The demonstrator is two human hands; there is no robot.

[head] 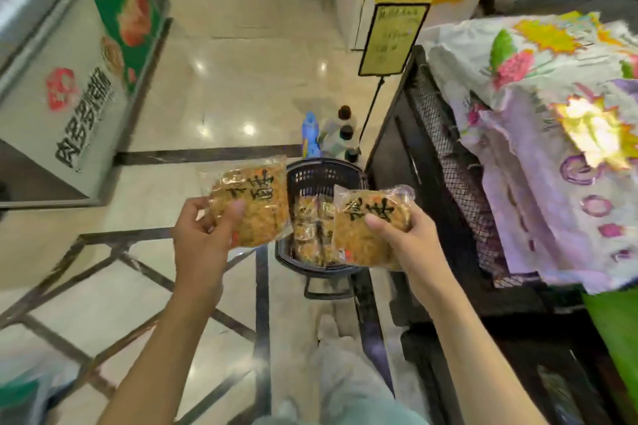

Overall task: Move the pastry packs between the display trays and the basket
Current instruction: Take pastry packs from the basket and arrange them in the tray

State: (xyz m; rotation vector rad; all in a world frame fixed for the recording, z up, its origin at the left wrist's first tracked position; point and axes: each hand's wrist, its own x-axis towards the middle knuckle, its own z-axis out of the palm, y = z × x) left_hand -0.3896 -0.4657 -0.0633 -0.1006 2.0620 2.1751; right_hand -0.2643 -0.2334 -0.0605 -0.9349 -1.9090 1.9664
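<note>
My left hand [203,235] grips a clear pastry pack [255,200] with black lettering, held above the floor just left of the basket. My right hand [404,235] grips a second pastry pack [369,228] over the basket's right side. The black plastic basket [321,172] stands on the floor between my hands, and several more pastry packs [310,228] lie inside it. The display trays are not visible; a patterned cloth covers the stand on the right.
A black mesh display stand [445,155] draped in a floral cloth [552,134] rises at the right. Bottles [341,134] stand on the floor behind the basket beside a sign on a pole [393,38]. A chest freezer [69,72] fills the left.
</note>
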